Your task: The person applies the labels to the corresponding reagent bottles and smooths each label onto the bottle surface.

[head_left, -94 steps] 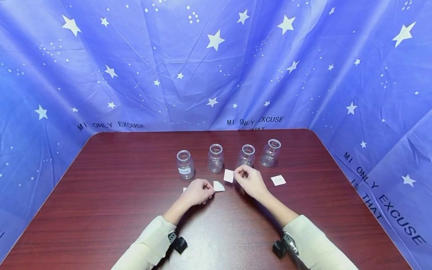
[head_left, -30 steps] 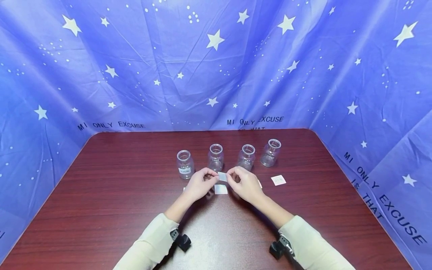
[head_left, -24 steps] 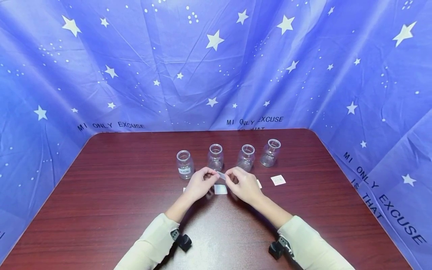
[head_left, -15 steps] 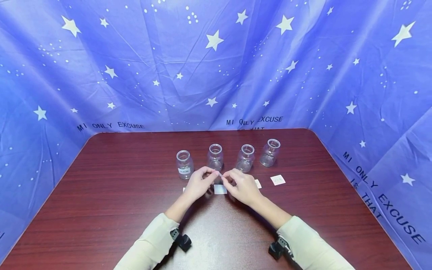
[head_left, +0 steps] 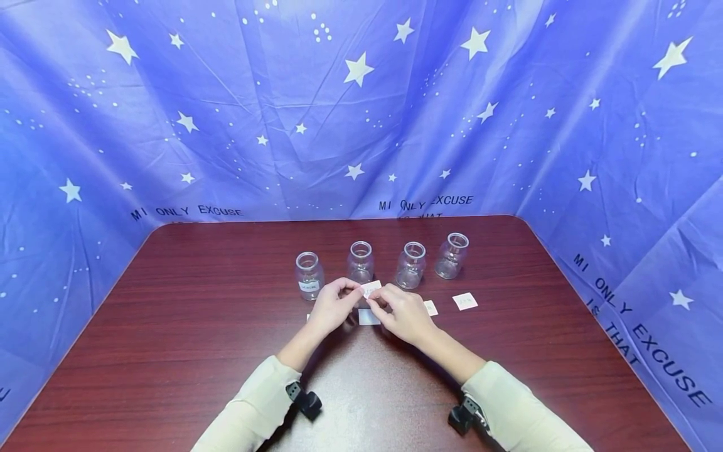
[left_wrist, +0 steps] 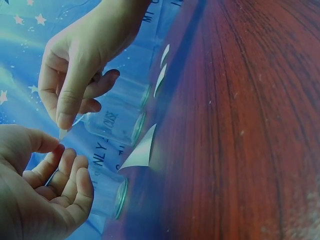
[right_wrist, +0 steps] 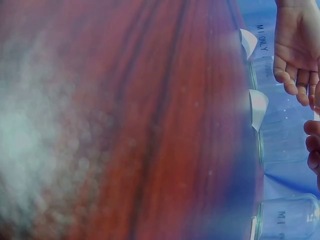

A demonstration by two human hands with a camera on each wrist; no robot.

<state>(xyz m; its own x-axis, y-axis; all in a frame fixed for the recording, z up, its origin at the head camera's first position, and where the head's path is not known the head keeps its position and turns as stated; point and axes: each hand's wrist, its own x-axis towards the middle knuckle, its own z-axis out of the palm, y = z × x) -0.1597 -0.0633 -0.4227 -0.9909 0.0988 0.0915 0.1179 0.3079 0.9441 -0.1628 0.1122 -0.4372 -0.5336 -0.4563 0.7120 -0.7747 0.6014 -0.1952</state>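
Between the fingertips of both hands is a small white label (head_left: 371, 288) with writing on its face, raised off the table in front of the second glass jar (head_left: 361, 263). My left hand (head_left: 334, 306) pinches its left side, and my right hand (head_left: 405, 312) pinches its lower right edge. The left wrist view shows the thumbs and forefingers meeting closely, hiding most of the label. Just below them lies a pale, glossy paper square (head_left: 369, 317) with a curled corner.
A labelled glass jar (head_left: 310, 279) stands at the left; two bare jars, a middle one (head_left: 410, 267) and a far one (head_left: 452, 257), stand right. White written squares lie beside the right hand (head_left: 432, 307) and farther right (head_left: 465, 301). Another white square peeks past the left wrist.
The left hand has left the glossy square and joined the right hand on the label, which has moved left. The label has tilted edge-on, then turned its written face up.
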